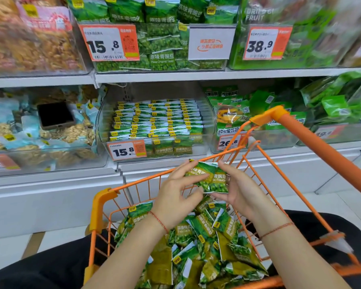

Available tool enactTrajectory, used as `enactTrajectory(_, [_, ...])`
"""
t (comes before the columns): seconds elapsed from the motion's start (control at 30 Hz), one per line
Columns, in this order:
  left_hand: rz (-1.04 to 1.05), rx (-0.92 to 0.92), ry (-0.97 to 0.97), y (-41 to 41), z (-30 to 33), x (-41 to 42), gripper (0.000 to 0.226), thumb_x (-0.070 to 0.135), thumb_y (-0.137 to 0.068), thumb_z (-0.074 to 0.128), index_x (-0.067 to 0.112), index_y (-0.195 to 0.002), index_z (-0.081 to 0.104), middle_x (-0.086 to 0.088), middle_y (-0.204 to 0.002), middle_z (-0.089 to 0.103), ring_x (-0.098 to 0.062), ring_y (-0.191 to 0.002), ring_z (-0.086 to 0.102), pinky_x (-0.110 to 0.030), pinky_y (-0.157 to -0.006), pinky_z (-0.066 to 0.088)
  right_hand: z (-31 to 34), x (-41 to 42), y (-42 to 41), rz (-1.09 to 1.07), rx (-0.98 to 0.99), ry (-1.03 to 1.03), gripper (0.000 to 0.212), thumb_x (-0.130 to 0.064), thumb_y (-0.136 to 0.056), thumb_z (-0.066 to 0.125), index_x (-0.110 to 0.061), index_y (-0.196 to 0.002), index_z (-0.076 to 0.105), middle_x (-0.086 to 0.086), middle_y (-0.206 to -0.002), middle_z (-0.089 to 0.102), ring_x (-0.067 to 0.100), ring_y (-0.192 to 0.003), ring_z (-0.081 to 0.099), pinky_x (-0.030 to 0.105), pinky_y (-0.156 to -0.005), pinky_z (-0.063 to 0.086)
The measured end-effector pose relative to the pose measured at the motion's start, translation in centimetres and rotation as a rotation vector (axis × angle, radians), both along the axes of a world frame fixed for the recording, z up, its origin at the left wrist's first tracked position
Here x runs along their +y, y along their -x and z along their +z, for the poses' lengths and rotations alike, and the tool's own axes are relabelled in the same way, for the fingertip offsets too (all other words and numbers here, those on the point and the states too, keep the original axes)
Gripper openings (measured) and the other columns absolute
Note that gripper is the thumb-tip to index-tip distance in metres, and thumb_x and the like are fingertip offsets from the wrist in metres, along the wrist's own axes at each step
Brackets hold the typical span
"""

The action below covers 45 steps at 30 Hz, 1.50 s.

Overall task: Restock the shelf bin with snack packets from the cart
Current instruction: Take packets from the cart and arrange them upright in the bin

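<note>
Both hands hold a small stack of green garlic-pea snack packets (208, 177) above the far end of the orange wire cart (104, 202). My left hand (176, 192) pinches the stack's left side and my right hand (236, 189) grips its right side. Below them the cart holds a loose heap of several more green packets (198, 243). Straight ahead on the lower shelf stands the clear bin (104, 126), filled with neat rows of the same packets (157, 119) above a 15.8 price tag (127, 150).
The cart's orange handle (313, 142) slants across the right side. A dark phone (55, 115) lies on peanut packs in the bin to the left. Bins of green vegetable-crisp bags (238, 113) stand to the right. An upper shelf (175, 76) carries more pea packets.
</note>
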<state>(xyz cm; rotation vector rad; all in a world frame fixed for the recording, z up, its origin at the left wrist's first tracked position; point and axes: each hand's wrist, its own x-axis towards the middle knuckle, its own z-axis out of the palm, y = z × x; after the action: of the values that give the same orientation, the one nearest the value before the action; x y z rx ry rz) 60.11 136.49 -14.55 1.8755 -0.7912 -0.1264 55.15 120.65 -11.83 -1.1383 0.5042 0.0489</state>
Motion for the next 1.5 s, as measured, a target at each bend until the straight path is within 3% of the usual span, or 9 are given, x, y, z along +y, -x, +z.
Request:
enactTrajectory(0.13, [0.157,0.141,0.226,-0.3,0.1,0.1,0.029,0.032,-0.087,0.06,0.056,-0.103,0.064,0.029,-0.123,0.058,0.001,-0.118,0.053,-0.042,-0.095,0.051,-0.6,-0.1,-0.1,-0.025,-0.027,-0.033,0.075,-0.014,-0.083,0.067,-0.009,-0.146,0.027,-0.005,-0.141,0.031,0.018,-0.138,0.031,0.038,-0.08,0.054])
enactTrajectory(0.27, [0.195,0.298,0.288,-0.7,0.2,0.0,0.053,0.006,-0.085,0.069,0.037,-0.124,0.05,0.019,-0.127,0.052,0.007,-0.117,0.048,-0.013,-0.094,0.044,-0.5,0.2,-0.2,0.026,-0.078,-0.045,0.049,-0.015,-0.074,0.076,-0.019,-0.107,0.04,0.009,-0.144,0.037,0.021,-0.132,0.039,0.036,-0.084,0.056])
enactTrajectory(0.43, [0.204,0.246,0.083,0.2,-0.1,-0.5,0.061,0.026,-0.089,0.065,0.031,-0.143,0.037,0.006,-0.139,0.047,0.004,-0.122,0.04,-0.007,-0.089,0.044,-0.8,0.6,0.0,0.14,-0.082,0.162,0.078,-0.024,-0.072,0.077,-0.007,-0.138,0.04,0.009,-0.138,0.049,0.012,-0.118,0.054,0.039,-0.103,0.036])
enactTrajectory(0.63, [0.223,0.117,-0.027,0.1,0.1,-0.3,0.042,0.049,-0.092,0.049,0.038,-0.132,0.051,0.012,-0.116,0.066,0.002,-0.096,0.062,-0.027,-0.089,0.052,-0.1,0.0,0.0,-0.125,-0.098,0.084,0.03,-0.007,-0.09,0.06,-0.006,-0.119,0.056,0.007,-0.11,0.07,0.014,-0.09,0.07,0.031,-0.086,0.054])
enactTrajectory(0.87, [-0.087,-0.148,-1.036,2.3,-3.0,-2.1,0.038,0.042,-0.097,0.04,0.012,-0.099,0.064,-0.01,-0.101,0.066,-0.029,-0.096,0.062,-0.033,-0.075,0.049,0.4,-0.9,-0.1,-0.343,-0.116,0.049,0.012,-0.008,-0.093,0.057,-0.016,-0.101,0.057,0.003,-0.108,0.065,0.016,-0.103,0.061,0.029,-0.069,0.052])
enactTrajectory(1.07, [-0.09,-0.201,-1.256,2.8,-4.6,-2.9,0.062,0.061,-0.091,0.044,0.009,-0.122,0.056,-0.009,-0.126,0.049,-0.027,-0.114,0.052,-0.035,-0.077,0.043,0.5,-1.0,0.0,-0.309,-0.109,0.05,0.019,-0.008,-0.092,0.057,-0.013,-0.11,0.055,0.001,-0.102,0.067,0.009,-0.084,0.066,0.027,-0.068,0.052])
enactTrajectory(1.2, [-0.125,0.058,-1.18,2.0,-4.7,-2.1,0.058,0.054,-0.084,0.061,0.014,-0.126,0.051,-0.007,-0.124,0.051,-0.025,-0.118,0.049,-0.036,-0.089,0.046,0.3,-1.1,0.0,-0.309,-0.085,0.05,0.027,-0.009,-0.091,0.06,-0.012,-0.118,0.053,0.004,-0.112,0.065,0.012,-0.092,0.065,0.028,-0.068,0.054])
enactTrajectory(1.37, [0.005,0.265,-0.729,-0.2,-2.9,-0.6,0.023,0.021,-0.085,0.066,0.025,-0.068,0.052,0.009,-0.076,0.056,-0.013,-0.081,0.056,-0.023,-0.073,0.043,0.5,-1.0,0.2,-0.28,-0.058,0.104,0.013,-0.009,-0.091,0.06,-0.018,-0.099,0.053,-0.004,-0.102,0.061,0.005,-0.089,0.059,0.037,-0.08,0.056])
enactTrajectory(1.5, [0.026,0.339,-0.469,-1.8,-0.7,1.2,0.023,0.013,-0.086,0.067,0.025,-0.075,0.05,0.005,-0.071,0.063,-0.012,-0.073,0.057,-0.021,-0.066,0.041,0.6,-0.4,0.4,-0.222,0.012,0.2,0.053,-0.013,-0.092,0.061,-0.013,-0.137,0.035,-0.006,-0.127,0.045,0.011,-0.102,0.048,0.039,-0.086,0.055])
